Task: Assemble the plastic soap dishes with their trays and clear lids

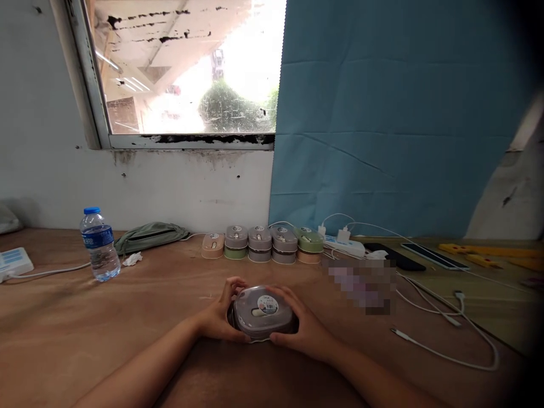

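Observation:
A grey lidded lunch box point(249, 309) with a round label on its lid is at the near middle of the wooden table. My left hand point(223, 317) wraps around its left side, thumb along the near edge. From the right, my right hand point(304, 326) grips the same box, its fingers over the far right edge and its thumb at the front. Beyond them, similar boxes line up by the wall: a single peach box point(213, 247), then stacked pairs in grey and green, such as the grey stack point(259, 245).
A water bottle point(100, 243) stands at the left, beside a green pouch point(153, 236) and crumpled tissue point(132, 259). A power strip point(346, 245), phones point(433, 256) and loose white cables point(446, 361) lie to the right. A power strip point(15, 262) sits far left.

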The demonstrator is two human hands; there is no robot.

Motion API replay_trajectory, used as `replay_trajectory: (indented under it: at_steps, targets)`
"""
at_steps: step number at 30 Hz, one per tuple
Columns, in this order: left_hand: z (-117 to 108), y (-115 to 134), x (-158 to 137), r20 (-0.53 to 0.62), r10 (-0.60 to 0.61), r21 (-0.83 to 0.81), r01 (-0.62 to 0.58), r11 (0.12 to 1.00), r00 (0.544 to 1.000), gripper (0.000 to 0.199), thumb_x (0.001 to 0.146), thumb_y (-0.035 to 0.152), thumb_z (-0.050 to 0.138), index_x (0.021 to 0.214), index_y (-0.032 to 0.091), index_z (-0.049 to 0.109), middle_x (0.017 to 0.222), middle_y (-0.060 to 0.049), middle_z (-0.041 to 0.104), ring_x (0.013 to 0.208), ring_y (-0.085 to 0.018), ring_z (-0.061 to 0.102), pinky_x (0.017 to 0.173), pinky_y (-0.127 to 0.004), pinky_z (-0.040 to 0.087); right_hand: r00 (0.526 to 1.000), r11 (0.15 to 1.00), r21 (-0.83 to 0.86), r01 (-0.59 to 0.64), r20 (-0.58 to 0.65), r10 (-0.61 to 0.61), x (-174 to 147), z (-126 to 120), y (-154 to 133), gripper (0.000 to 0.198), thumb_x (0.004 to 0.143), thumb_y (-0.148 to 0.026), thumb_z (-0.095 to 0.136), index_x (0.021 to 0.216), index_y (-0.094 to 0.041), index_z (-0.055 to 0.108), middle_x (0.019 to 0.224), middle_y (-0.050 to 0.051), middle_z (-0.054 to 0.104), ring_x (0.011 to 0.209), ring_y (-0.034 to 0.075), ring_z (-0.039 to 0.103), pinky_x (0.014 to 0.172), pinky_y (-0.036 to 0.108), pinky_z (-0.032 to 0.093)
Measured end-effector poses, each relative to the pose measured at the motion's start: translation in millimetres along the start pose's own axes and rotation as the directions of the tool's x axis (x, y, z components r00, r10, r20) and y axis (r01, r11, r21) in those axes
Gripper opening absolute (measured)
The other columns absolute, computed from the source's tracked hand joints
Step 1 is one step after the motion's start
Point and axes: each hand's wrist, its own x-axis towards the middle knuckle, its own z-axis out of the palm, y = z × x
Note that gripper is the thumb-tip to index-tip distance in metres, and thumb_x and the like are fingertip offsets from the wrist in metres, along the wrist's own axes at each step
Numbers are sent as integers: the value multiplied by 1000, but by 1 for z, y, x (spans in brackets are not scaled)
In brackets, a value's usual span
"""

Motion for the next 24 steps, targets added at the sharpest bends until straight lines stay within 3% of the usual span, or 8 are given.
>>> replay_trajectory:
  at_steps: [8,11,13,15,17,20,24]
  targets:
    - [-7,8,1,54,-65,100,60,993,996,90,52,27,74,118,24,13,119,-10,35,115,-24,36,97,-39,29,981,994,107,5,-194,16,5,0,8,65,55,-37,74,114,-24,50,115,8,49,107,26,48,91,38,39]
    - [-9,11,1,75,-119,114,110,987,990,97,52,28,73,123,23,8,122,-12,35,119,-24,32,101,-40,23,945,989,134,-68,-309,107,8,-2,18,63,58,-37,71,115,-23,48,117,8,50,107,25,49,91,39,39]
    - [-5,14,2,32,-196,135,190,972,980,104,48,31,75,127,22,8,125,-13,34,121,-27,29,101,-43,20,906,980,154,-129,-383,179,11,-6,26,63,61,-40,68,117,-23,46,119,8,50,106,25,48,91,40,38]
    - [3,18,2,-54,-294,184,299,936,954,103,44,35,76,128,23,17,125,-13,35,120,-31,28,100,-47,20,871,973,151,-174,-438,223,15,-11,35,62,63,-42,65,118,-23,43,120,8,48,108,24,47,93,41,37]
    - [14,21,3,-145,-350,220,375,900,925,95,42,36,76,124,23,30,123,-11,38,117,-33,31,97,-47,24,844,966,106,-237,-470,259,19,-16,44,62,64,-45,63,118,-22,43,120,8,46,110,25,44,94,41,35]
    - [26,24,4,-209,-335,192,375,907,919,85,44,32,75,118,22,36,118,-10,43,110,-29,38,93,-41,31,808,931,16,-363,-493,323,22,-22,56,63,64,-49,61,116,-19,45,117,10,46,112,27,40,92,42,35]
    - [25,25,-1,-240,-272,159,314,936,932,82,46,29,74,117,22,33,115,-8,43,105,-26,41,90,-37,34,839,878,-207,-431,-449,306,20,-25,63,62,67,-52,55,119,-19,45,110,10,49,109,29,42,91,44,33]
